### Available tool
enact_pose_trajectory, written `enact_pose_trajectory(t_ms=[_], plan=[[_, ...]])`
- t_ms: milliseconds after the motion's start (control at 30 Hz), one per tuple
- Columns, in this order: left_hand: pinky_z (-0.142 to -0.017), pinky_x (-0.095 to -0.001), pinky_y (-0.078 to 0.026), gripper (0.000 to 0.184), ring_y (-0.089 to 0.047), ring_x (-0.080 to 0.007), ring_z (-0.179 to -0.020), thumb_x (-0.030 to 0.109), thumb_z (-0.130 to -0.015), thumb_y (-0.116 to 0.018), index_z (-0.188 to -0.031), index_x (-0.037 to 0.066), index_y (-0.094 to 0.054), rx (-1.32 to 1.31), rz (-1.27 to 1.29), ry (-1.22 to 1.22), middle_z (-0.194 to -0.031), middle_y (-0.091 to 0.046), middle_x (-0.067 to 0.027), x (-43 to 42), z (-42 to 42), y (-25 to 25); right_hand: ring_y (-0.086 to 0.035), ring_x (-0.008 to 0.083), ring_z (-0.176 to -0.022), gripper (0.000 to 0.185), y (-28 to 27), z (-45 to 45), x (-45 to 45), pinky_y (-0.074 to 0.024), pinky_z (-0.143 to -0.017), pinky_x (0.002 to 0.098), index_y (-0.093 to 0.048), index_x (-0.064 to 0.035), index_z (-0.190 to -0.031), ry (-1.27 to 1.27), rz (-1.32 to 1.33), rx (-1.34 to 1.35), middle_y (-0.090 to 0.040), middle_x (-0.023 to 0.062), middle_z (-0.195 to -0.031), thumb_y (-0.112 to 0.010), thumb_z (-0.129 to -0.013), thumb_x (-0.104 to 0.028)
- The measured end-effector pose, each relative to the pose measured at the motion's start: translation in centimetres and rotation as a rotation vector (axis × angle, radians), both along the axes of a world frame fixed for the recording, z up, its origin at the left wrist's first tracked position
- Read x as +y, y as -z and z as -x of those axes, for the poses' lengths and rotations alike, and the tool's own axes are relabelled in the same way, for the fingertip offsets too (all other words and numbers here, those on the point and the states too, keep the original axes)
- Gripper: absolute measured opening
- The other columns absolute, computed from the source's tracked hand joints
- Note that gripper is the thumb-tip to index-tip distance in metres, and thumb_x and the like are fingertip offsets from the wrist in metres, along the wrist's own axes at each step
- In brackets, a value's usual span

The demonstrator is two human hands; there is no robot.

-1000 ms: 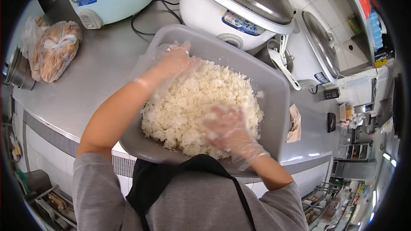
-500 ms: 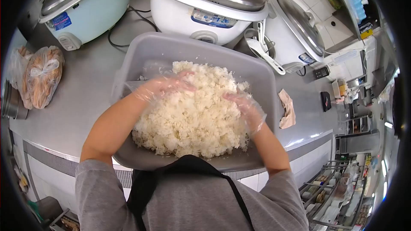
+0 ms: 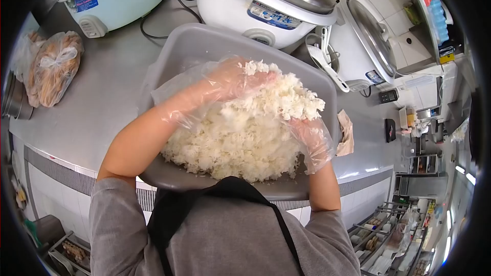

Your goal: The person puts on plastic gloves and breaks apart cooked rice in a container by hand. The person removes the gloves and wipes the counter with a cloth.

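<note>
A heap of cooked white rice fills much of a grey plastic tub in front of me. Both my hands wear clear, loose plastic gloves. My left hand is at the far side of the heap, with rice against its palm and fingers. At the right side, my right hand supports the lower edge of a raised clump of rice. That clump spans the space between the two hands, above the rest of the heap. Rice hides some of the fingertips.
Behind the tub stand a pale green rice cooker, a large white one and another white one. White rice paddles rest in a metal pot. Tied plastic bags sit left; a folded cloth lies right.
My hands have gone from lying on the heap to lifting a clump of rice from its far side. My left hand has moved right and the right hand lower. The view has shifted slightly.
</note>
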State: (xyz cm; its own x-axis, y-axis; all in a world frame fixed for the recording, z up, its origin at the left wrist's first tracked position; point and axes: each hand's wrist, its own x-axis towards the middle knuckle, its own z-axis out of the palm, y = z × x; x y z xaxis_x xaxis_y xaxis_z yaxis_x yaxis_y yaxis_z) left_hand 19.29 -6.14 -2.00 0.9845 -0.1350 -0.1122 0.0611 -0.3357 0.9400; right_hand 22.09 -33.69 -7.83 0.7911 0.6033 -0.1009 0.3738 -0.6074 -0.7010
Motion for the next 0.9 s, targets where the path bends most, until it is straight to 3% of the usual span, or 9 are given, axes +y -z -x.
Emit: enact_pose_trajectory(t_ms=[100, 267, 333, 433, 533, 633, 733, 833, 900], plan=[[-0.091, -0.0356, -0.043, 0.072, -0.054, -0.0291, -0.111, 0.057, -0.08, -0.058, -0.123, -0.001, -0.052, 0.045, 0.004, 0.027, -0.117, -0.057, -0.0208, 0.4, 1.3, -2.6, -0.037, 0.0224, -0.126, 0.067, -0.4, 0.5, 0.4, -0.0281, -0.107, 0.0363, -0.027, -0.0082, -0.139, 0.025, -0.108, 0.069, -0.045, 0.0122, -0.131, -0.057, -0.084, -0.031], [-0.091, -0.0351, -0.041, 0.051, -0.054, -0.0305, -0.107, 0.033, -0.084, -0.06, -0.122, 0.001, -0.049, -0.159, -0.238, 0.041, -0.115, -0.058, -0.0181, -0.6, -0.5, 1.5, -0.049, 0.0204, -0.112, 0.067, -2.9, 1.8, 2.2, -0.0401, -0.095, 0.0353, -0.045, -0.0099, -0.129, 0.114, -0.653, 0.572, -0.048, 0.0118, -0.127, -0.074, -0.069, -0.018], [-0.092, -0.0351, -0.041, 0.047, -0.054, -0.0322, -0.107, 0.022, -0.083, -0.062, -0.123, 0.004, -0.046, -0.283, -0.242, 0.072, -0.114, -0.057, -0.0176, -0.3, -0.5, 2.2, -0.053, 0.0196, -0.107, 0.068, -6.7, 1.0, 3.7, -0.0434, -0.09, 0.0348, -0.048, -0.0096, -0.127, -0.037, -0.359, 0.499, -0.047, 0.0097, -0.127, -0.077, -0.066, -0.015], [-0.089, -0.0404, -0.042, 0.068, -0.055, -0.0375, -0.105, 0.018, -0.078, -0.064, -0.135, 0.008, -0.029, -0.257, -0.199, 0.057, -0.115, -0.055, -0.0209, 0.9, -1.1, 2.9, -0.053, 0.0197, -0.105, 0.068, -6.5, -2.4, 1.9, -0.0434, -0.088, 0.0344, -0.046, -0.0099, -0.129, 0.051, -0.26, 0.533, -0.049, 0.0086, -0.126, -0.076, -0.07, -0.026], [-0.095, -0.0371, -0.04, 0.057, -0.05, -0.029, -0.115, 0.015, -0.078, -0.065, -0.129, 0.01, -0.04, -0.128, -0.453, -0.056, -0.117, -0.055, -0.0183, 1.7, -1.9, 2.3, -0.053, 0.0186, -0.103, 0.057, -3.8, -5.5, 0.7, -0.0425, -0.087, 0.034, -0.054, -0.0092, -0.122, 0.351, -0.178, 0.331, -0.057, 0.0083, -0.112, -0.064, -0.079, -0.046], [-0.097, -0.0375, -0.038, 0.055, -0.046, -0.0289, -0.119, 0.028, -0.079, -0.066, -0.128, 0.011, -0.045, 0.411, -0.163, -0.098, -0.122, -0.053, -0.0175, 3.0, -2.8, 0.9, -0.053, 0.0189, -0.104, 0.058, 0.2, -8.8, 0.6, -0.0426, -0.087, 0.0351, -0.058, -0.0078, -0.116, 0.534, -0.088, 0.392, -0.06, 0.0084, -0.107, -0.061, -0.08, -0.053], [-0.103, -0.0381, -0.032, 0.064, -0.038, -0.0277, -0.127, 0.042, -0.081, -0.062, -0.131, 0.005, -0.044, 0.527, 0.426, -0.298, -0.134, -0.044, -0.0185, 3.8, -7.0, 12.4, -0.056, 0.0176, -0.1, 0.06, 7.1, -13.0, 0.3, -0.0432, -0.088, 0.0369, -0.059, -0.0052, -0.113, 0.56, -0.311, 0.791, -0.062, 0.007, -0.105, -0.061, -0.079, -0.055], [-0.103, -0.0388, -0.031, 0.063, -0.04, -0.028, -0.125, 0.046, -0.086, -0.054, -0.133, 0.006, -0.043, 0.5, 0.26, -0.242, -0.135, -0.043, -0.0172, 2.1, -6.3, 10.3, -0.059, 0.0172, -0.094, 0.057, 5.2, -9.9, 5.1, -0.0449, -0.086, 0.0369, -0.06, -0.0019, -0.109, 0.562, -0.603, 0.881, -0.064, 0.0059, -0.102, -0.061, -0.081, -0.052], [-0.102, -0.0391, -0.032, 0.06, -0.04, -0.0273, -0.125, 0.044, -0.085, -0.057, -0.131, 0.008, -0.045, 0.352, 0.377, -0.088, -0.134, -0.045, -0.0168, 2.2, -6.4, 12.3, -0.06, 0.0186, -0.094, 0.051, 4.1, -8.1, 6.6, -0.0468, -0.085, 0.0354, -0.06, -0.0004, -0.108, 0.505, -0.726, 0.872, -0.064, 0.0088, -0.101, -0.059, -0.084, -0.046]])
